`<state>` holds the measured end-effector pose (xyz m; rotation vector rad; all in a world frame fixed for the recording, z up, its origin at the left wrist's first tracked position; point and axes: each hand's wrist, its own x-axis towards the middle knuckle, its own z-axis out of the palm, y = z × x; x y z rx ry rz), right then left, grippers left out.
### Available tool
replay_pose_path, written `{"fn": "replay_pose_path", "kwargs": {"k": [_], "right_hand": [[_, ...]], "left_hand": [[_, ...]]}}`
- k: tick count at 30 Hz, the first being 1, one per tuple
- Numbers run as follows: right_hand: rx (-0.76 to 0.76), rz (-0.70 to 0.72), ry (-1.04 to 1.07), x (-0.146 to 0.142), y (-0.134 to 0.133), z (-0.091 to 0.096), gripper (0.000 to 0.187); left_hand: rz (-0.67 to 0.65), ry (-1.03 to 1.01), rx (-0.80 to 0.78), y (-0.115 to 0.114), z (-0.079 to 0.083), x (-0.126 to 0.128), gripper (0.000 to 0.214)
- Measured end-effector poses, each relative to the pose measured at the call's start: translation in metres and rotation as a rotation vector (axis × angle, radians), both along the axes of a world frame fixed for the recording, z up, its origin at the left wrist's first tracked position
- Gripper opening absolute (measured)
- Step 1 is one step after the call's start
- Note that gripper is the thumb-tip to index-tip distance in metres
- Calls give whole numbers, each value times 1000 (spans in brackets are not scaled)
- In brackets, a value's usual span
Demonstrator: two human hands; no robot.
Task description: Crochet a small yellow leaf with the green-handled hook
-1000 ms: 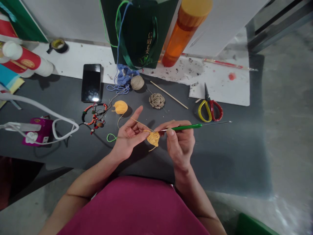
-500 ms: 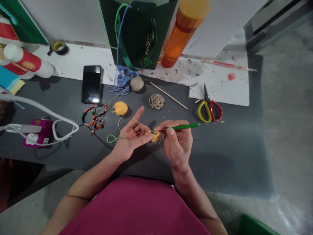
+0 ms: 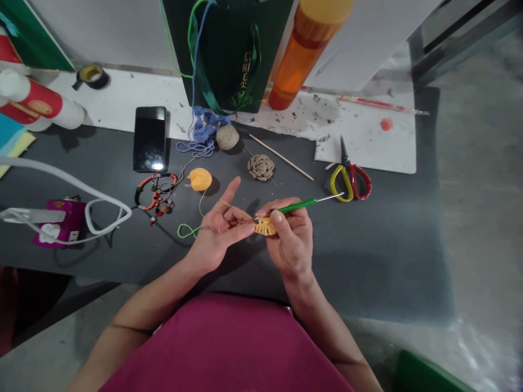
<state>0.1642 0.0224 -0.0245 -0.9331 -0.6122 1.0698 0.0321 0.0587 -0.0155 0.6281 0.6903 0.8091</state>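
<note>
Between my hands is a small yellow crochet piece (image 3: pixel 265 226). My left hand (image 3: pixel 218 231) pinches its left edge with thumb and fingers, while the raised index finger carries a strand of yellow yarn. That strand leads back to a yellow yarn ball (image 3: pixel 200 179) on the table. My right hand (image 3: pixel 292 234) grips a green-handled crochet hook (image 3: pixel 297 206), its thumb touching the right side of the piece. The hook's working tip is at the piece's top edge; its other metal end points right. Beyond my hands lies a brown crocheted flower (image 3: pixel 261 167).
Scissors (image 3: pixel 351 182) lie to the right, near a thin wooden stick (image 3: pixel 281 158). Behind are a beige yarn ball (image 3: pixel 227 138), blue yarn (image 3: pixel 204 128), a dark green bag (image 3: pixel 224 60) and an orange bottle (image 3: pixel 296 60). A phone (image 3: pixel 150 139) and beaded bracelet (image 3: pixel 153 196) sit left.
My right hand has moved slightly left, in toward the yellow piece, bringing the hook with it. More of the crochet piece shows now. My left hand stays nearly in place.
</note>
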Motion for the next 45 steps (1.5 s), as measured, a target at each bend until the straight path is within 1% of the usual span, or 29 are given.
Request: {"fn": "replay_pose_path", "kwargs": {"k": [5, 9, 13, 22, 27, 30, 33, 36, 39, 45], "right_hand": [[10, 49, 51, 9, 2, 4, 14], [38, 51, 48, 14, 1, 6, 10], [25, 71, 33, 17, -1, 6, 10], [-12, 48, -105, 16, -4, 4, 19], [1, 29, -111, 15, -5, 3, 18], [-26, 17, -175, 15, -5, 1, 21], [-27, 17, -238, 15, -6, 1, 22], [-9, 3, -267, 14, -7, 2, 20], [6, -5, -268, 15, -8, 3, 15], [-24, 10, -251, 15, -9, 3, 19]], "left_hand": [[-19, 5, -20, 0, 1, 0, 92], [-2, 52, 44, 0, -1, -1, 86], [16, 97, 103, -1, -3, -2, 85], [61, 104, 163, -1, -3, -1, 90], [78, 120, 257, -1, -5, -1, 86], [78, 138, 287, -1, -5, -2, 85], [75, 158, 289, -1, -5, -3, 87], [75, 185, 268, -1, -3, -3, 90], [73, 201, 240, -1, -2, -4, 90], [57, 163, 227, -1, 0, -4, 91]]}}
